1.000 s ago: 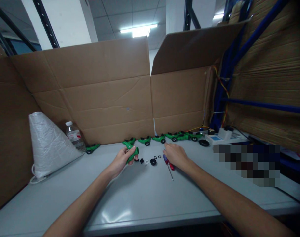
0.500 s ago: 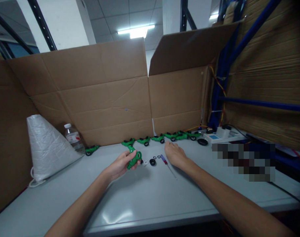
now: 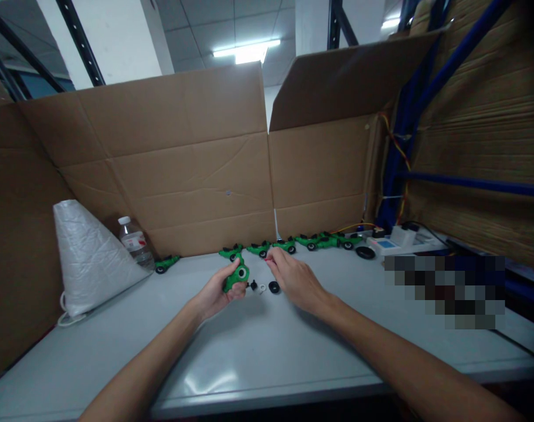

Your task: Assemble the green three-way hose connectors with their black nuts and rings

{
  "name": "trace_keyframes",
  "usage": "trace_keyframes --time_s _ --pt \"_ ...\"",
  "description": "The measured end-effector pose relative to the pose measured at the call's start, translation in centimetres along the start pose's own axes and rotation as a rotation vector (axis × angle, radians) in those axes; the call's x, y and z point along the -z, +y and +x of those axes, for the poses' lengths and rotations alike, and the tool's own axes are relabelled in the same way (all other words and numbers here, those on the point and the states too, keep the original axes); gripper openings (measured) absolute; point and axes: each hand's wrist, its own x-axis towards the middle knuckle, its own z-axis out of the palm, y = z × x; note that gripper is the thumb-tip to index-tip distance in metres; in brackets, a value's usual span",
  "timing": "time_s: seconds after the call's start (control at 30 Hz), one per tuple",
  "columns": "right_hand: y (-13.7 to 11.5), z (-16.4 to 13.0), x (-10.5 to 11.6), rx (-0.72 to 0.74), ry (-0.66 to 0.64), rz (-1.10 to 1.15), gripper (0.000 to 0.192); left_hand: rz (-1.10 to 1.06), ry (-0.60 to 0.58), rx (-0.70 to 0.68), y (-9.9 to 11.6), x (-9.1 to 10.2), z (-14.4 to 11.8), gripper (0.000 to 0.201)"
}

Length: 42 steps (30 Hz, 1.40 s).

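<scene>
My left hand [image 3: 220, 287] is closed around a green toy car part [image 3: 239, 275] with a round pale-centred opening facing me. Close by on its right, my right hand [image 3: 295, 278] pinches a small red thing [image 3: 267, 259] at its fingertips; most of it is hidden by the fingers. On the table between and below the hands lie a small black piece [image 3: 253, 285], a white ring [image 3: 262, 288] and a black wheel [image 3: 274, 287]. The screwdriver and small black rings seen earlier are out of sight, and I cannot tell whether the right hand covers them.
Several green toy cars [image 3: 310, 242] line the back of the table [image 3: 231, 351]; another car [image 3: 166, 264] stands left, by a water bottle [image 3: 135, 241] and a silvery bag [image 3: 91, 264]. A black ring [image 3: 366, 252] and a power strip [image 3: 407, 240] are at right. Cardboard [image 3: 183, 181] walls the back.
My right hand has moved left, close to the left hand, with something red now showing at its fingertips. The green part has turned in my left hand. The view has shifted slightly.
</scene>
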Motion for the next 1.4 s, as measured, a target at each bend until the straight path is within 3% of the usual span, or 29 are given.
trace_keyframes --time_s 0.13,0.27,0.57,0.9,1.1,1.4 --pt "-1.0 -0.5 0.0 0.165 0.028 0.146 0.014 -0.006 0.091 -0.086 0.0 0.2 0.4 0.043" --pt "-1.0 -0.7 -0.3 0.230 0.013 0.178 0.013 0.101 0.165 -0.189 -0.2 0.3 0.6 0.043" --pt "-0.5 -0.6 -0.4 0.181 -0.010 0.162 0.018 0.216 0.135 -0.329 -0.9 0.1 0.9 0.040" --pt "-0.4 -0.6 -0.4 0.157 -0.009 0.151 0.017 0.410 0.133 -0.378 -0.8 1.0 1.2 0.047" --pt "-0.5 -0.7 -0.4 0.165 -0.010 0.144 0.014 0.567 0.137 -0.397 -0.1 0.2 0.7 0.046" --pt "-1.4 -0.8 -0.5 0.086 0.009 0.301 0.011 0.523 0.070 -0.409 -0.7 -0.4 0.9 0.041"
